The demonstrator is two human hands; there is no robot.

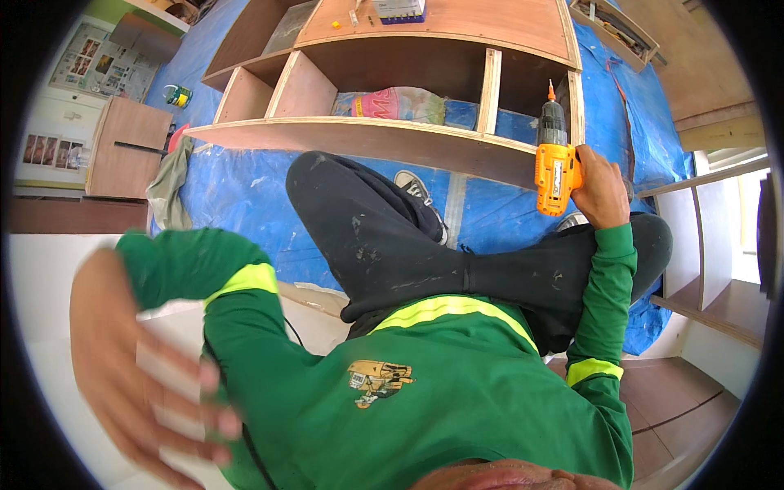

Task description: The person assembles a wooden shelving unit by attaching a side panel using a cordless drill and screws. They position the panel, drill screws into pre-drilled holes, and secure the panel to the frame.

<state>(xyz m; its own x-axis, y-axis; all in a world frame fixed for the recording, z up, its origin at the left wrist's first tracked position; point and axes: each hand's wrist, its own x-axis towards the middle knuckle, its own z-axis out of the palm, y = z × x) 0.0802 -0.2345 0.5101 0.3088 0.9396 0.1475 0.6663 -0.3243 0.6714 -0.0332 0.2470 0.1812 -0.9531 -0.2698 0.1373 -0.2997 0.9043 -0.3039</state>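
- Your right hand (602, 192) is wrapped around the orange cordless drill (555, 175), which shows over the right end of the plywood cabinet frame (457, 152), bit (551, 88) pointing away from you.
- Your left hand (122, 359), blurred, has its fingers loosely spread, seemingly gripping nothing.
- Best steady the wood with it, well clear of the bit, and keep the drill square.

An orange drill (555, 173) with a dark front end — bit (551, 90) fitted, pointing forward — sits in the right hand (603, 189).
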